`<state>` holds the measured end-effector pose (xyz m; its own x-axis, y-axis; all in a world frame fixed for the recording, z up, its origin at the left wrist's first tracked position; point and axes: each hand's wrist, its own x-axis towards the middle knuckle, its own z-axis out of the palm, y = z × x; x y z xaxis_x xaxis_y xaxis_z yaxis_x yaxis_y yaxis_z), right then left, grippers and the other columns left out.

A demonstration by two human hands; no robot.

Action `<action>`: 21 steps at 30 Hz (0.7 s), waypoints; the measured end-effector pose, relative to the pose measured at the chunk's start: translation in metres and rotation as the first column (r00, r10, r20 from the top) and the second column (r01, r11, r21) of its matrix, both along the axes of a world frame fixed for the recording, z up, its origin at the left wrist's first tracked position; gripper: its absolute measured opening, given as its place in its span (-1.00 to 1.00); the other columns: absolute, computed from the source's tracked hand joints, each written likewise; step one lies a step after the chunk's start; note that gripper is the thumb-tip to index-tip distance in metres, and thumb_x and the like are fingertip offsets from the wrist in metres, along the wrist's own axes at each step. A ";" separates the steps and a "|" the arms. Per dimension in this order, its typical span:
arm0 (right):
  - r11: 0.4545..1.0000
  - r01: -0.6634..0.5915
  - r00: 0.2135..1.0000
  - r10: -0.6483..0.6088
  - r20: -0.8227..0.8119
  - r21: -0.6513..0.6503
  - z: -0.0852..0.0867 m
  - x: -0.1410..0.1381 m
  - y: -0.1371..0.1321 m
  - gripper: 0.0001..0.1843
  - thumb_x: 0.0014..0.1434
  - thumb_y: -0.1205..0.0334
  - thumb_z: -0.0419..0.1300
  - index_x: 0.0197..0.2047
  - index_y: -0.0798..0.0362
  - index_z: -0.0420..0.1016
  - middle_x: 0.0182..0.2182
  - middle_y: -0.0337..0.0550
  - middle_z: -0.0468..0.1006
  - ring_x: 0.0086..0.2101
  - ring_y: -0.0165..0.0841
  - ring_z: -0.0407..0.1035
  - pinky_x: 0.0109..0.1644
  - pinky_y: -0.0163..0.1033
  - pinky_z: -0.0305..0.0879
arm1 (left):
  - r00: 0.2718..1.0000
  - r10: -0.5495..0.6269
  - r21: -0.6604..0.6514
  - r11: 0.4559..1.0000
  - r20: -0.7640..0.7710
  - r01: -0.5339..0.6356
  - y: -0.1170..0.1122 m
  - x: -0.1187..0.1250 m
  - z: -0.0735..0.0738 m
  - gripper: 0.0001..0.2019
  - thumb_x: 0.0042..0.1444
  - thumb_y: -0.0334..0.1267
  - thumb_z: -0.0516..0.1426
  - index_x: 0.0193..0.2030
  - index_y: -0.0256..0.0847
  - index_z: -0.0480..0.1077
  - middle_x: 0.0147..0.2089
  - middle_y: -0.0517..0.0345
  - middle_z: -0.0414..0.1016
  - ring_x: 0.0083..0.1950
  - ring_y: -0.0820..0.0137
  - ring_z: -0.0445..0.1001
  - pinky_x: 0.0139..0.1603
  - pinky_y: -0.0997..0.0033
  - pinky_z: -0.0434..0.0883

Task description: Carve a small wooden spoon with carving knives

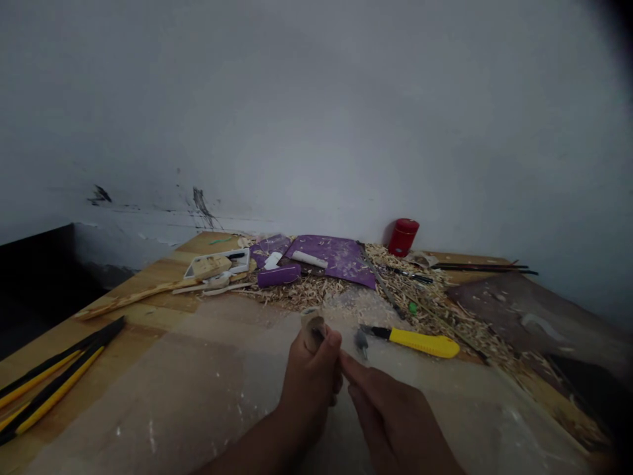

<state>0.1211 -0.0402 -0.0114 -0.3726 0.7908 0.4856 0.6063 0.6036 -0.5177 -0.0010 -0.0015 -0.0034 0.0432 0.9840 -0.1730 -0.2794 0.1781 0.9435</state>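
Nearest the camera, two bare hands meet over the front of the wooden tabletop [163,303], which is partly covered by a translucent sheet [198,389]. The left hand [314,369] is closed around a small wood-coloured piece [312,322], whose blunt, pale end shows above the fist. Its visible part runs upward and away from the person, pointing toward the wood shavings [297,293] and the wall [316,132]; the rest is hidden in the grip, so its full long axis cannot be made out. A dark patch marks its near side, too dim to identify.

The right hand [390,402] has its fingers brought to the left thumb; whether it holds anything cannot be told. Just beyond it lies a yellow-handled knife [425,343], lengthwise across the sheet, its dark end pointing left toward a small grey object [361,344]. Farther back, a red canister [403,237] leans slightly near the wall.
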 end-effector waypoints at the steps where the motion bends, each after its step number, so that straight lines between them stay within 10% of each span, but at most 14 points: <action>1: 1.000 -0.006 1.000 0.006 -0.001 -0.023 0.001 0.003 0.000 -0.54 0.24 0.37 -0.10 0.20 -0.02 0.07 -0.35 -0.16 0.51 -0.35 -0.34 0.44 -0.31 -0.26 0.34 | 0.999 -0.022 0.018 1.000 0.024 0.022 0.002 -0.002 -0.002 -0.65 -0.05 0.05 0.12 -0.48 -0.17 0.13 -0.76 0.42 0.11 -0.76 0.60 0.04 -0.79 0.63 -0.03; 9: 0.999 -0.024 0.974 0.018 0.225 0.026 0.014 0.016 -0.005 -0.54 0.19 0.40 -0.11 0.17 0.07 0.16 -0.53 -0.20 0.45 -0.57 -0.35 0.36 -0.55 -0.32 0.20 | 0.982 -0.177 0.090 0.981 0.058 0.172 0.008 -0.013 -0.006 -0.64 -0.20 -0.03 0.24 -0.53 -0.19 0.15 -0.74 0.41 0.14 -0.76 0.62 0.03 -0.78 0.62 -0.02; 21: 0.966 -0.057 0.952 -0.023 0.305 0.252 -0.001 0.009 -0.011 -0.51 0.14 0.44 -0.13 0.17 0.18 0.03 -0.57 -0.23 0.42 -0.63 -0.36 0.33 -0.63 -0.33 0.16 | 0.986 0.057 0.135 0.990 -0.155 -0.036 -0.004 -0.007 -0.006 -0.70 -0.04 0.01 0.08 -0.51 -0.17 0.19 -0.69 0.38 0.13 -0.71 0.57 0.06 -0.69 0.53 0.06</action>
<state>0.1297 -0.0508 -0.0124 -0.5458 0.6478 0.5315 0.6982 0.7023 -0.1389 -0.0078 -0.0052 -0.0090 -0.0211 0.9988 -0.0435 -0.1304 0.0404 0.9906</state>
